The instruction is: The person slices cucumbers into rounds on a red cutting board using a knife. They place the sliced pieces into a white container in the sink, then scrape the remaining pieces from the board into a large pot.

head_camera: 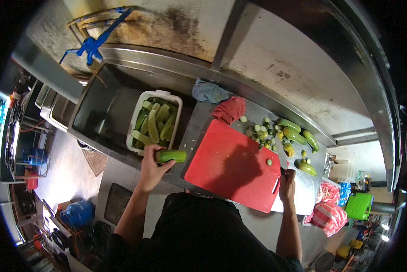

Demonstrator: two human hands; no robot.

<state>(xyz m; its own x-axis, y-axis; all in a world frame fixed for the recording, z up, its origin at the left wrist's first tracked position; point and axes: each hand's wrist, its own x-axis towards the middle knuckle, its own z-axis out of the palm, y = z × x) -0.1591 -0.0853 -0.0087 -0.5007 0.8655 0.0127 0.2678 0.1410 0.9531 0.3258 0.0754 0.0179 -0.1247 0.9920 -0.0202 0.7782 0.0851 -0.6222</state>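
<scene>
My left hand (154,168) holds a green cucumber (172,156) beside the near rim of a white plastic tub (180,119). Inside the tub, which stands in the sink, lie several pale peeled-looking cucumbers (152,125). At the right edge of a red cutting board (223,159), my right hand (287,185) grips a knife (281,151), its blade pointing away from me. One small cut end (269,162) rests on the board. Past its far right side are a heap of cut ends (259,131) and several whole cucumbers (293,135) on the steel counter.
The steel sink (101,108) is at the left, below a blue tap (90,47). A grey-blue cloth (209,91) and a red cloth (229,110) lie behind the board. Striped plastic bags (329,216) and a green case (358,206) are beyond the counter's right end.
</scene>
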